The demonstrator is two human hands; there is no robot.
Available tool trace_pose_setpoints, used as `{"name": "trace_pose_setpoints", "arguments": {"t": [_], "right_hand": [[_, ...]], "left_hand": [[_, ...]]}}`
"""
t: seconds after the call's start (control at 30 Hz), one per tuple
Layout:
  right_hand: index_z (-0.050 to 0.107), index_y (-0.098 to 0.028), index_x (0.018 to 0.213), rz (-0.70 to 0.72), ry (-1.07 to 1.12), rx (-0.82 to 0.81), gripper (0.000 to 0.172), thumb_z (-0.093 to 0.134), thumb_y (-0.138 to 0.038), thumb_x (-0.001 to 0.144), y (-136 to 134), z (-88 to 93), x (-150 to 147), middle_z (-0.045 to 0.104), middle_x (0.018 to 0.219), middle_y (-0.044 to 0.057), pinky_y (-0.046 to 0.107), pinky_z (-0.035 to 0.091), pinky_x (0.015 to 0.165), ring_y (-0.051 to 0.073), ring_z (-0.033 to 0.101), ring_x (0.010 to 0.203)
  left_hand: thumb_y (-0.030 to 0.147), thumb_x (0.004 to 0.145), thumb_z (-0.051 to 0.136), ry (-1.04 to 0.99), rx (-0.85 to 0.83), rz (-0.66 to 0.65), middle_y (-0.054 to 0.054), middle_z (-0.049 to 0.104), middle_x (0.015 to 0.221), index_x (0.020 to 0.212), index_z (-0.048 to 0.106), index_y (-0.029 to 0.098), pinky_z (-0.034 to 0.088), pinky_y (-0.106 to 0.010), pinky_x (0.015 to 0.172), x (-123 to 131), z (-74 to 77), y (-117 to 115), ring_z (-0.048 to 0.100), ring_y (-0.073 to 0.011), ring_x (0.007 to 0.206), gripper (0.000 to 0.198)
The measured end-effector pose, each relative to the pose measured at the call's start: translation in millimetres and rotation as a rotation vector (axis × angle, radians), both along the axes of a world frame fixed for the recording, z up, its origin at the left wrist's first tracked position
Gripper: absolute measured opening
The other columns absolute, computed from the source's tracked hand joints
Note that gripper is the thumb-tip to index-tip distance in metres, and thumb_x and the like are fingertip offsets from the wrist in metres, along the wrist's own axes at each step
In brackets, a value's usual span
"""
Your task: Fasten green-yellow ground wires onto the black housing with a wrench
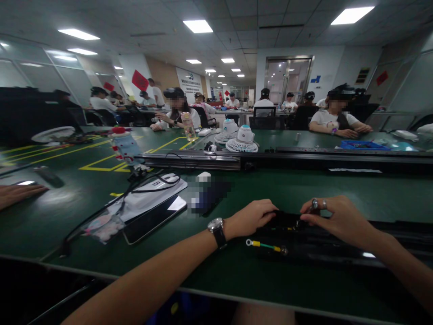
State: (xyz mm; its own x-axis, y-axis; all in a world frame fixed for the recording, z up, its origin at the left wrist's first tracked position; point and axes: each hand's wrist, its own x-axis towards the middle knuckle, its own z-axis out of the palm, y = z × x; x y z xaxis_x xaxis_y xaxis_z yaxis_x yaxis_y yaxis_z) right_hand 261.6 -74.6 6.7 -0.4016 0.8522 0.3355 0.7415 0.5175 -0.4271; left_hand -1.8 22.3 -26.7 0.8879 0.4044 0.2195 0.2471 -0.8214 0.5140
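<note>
In the head view a long black housing (324,250) lies along the near right of the table. My left hand (255,215), with a watch (216,228) on its wrist, grips the housing's dark upper piece at its left end. Over the same piece, my right hand (333,215), wearing rings, has thumb and forefinger pinched together. A small shiny bit shows under those fingertips, too small to name. Below my left hand a short green wire (267,245) with yellow sleeves and a ring terminal at its free end sticks out from the housing.
Left of my hands lie a tablet (154,221), a white box (158,187) and black cables (98,216). Behind them stand a cartoon-patterned bottle (124,146) and white fans (241,140). Black rails (203,160) cross the table. Another person's hand (20,195) rests at far left.
</note>
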Motion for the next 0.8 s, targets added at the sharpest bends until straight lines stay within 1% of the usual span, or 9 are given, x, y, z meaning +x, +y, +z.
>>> {"name": "trace_pose_setpoints", "arguments": {"t": [0.17,0.33,0.5,0.6,0.67,0.73,0.8], "right_hand": [[0.074,-0.025,0.095,-0.008,0.030,0.013,0.022,0.059,-0.041,0.098,-1,-3.4,-1,0.078,0.089,0.000,0.030,0.055,0.069,0.020,0.073,0.077],[0.074,-0.026,0.096,-0.006,0.027,-0.012,0.023,0.060,-0.044,0.098,-1,-9.4,-2,0.078,0.090,0.001,0.031,0.056,0.071,0.021,0.074,0.079],[0.074,-0.027,0.096,-0.010,0.033,-0.024,0.023,0.059,-0.044,0.098,-3,-11.5,-3,0.078,0.091,0.001,0.030,0.056,0.072,0.022,0.074,0.081],[0.074,-0.026,0.095,-0.008,0.020,-0.019,0.025,0.058,-0.045,0.099,-3,-11.9,-4,0.078,0.091,0.001,0.031,0.056,0.073,0.022,0.074,0.081],[0.075,-0.026,0.096,0.001,0.004,-0.029,0.027,0.056,-0.045,0.099,-3,-12.5,-3,0.078,0.091,0.001,0.032,0.056,0.073,0.022,0.074,0.081],[0.075,-0.026,0.098,0.009,-0.009,-0.033,0.027,0.056,-0.046,0.100,-2,-12.8,-2,0.078,0.092,0.002,0.032,0.056,0.073,0.022,0.074,0.081],[0.075,-0.026,0.098,0.011,-0.015,-0.022,0.027,0.055,-0.045,0.100,-1,-12.7,-2,0.077,0.093,0.002,0.031,0.056,0.073,0.022,0.074,0.082]], "left_hand": [[0.021,0.103,0.046,0.005,0.013,0.000,-0.008,0.064,0.108,0.118,0.063,0.015,0.048,-0.030,0.090,0,0.9,-2,0.061,-0.0164,0.099,0.024],[0.019,0.102,0.048,0.026,0.039,0.007,-0.008,0.065,0.109,0.118,0.064,0.015,0.049,-0.029,0.091,-1,1.0,-4,0.062,-0.0163,0.099,0.023],[0.019,0.102,0.047,0.056,0.084,0.014,-0.008,0.065,0.109,0.119,0.063,0.016,0.049,-0.028,0.089,-1,-0.5,-5,0.062,-0.0158,0.099,0.023],[0.021,0.103,0.048,0.091,0.126,0.020,-0.007,0.066,0.111,0.120,0.063,0.015,0.049,-0.026,0.090,0,2.4,-9,0.062,-0.0148,0.100,0.024],[0.025,0.103,0.049,0.123,0.162,0.034,-0.006,0.067,0.109,0.119,0.064,0.017,0.047,-0.024,0.092,0,7.8,-9,0.062,-0.0143,0.102,0.023],[0.031,0.104,0.047,0.152,0.210,0.099,-0.004,0.068,0.109,0.116,0.066,0.020,0.045,-0.026,0.096,-5,15.4,-7,0.060,-0.0151,0.103,0.025],[0.037,0.106,0.041,0.175,0.272,0.249,-0.006,0.066,0.112,0.120,0.065,0.021,0.043,-0.032,0.099,-17,23.6,2,0.058,-0.0189,0.107,0.032]]}}
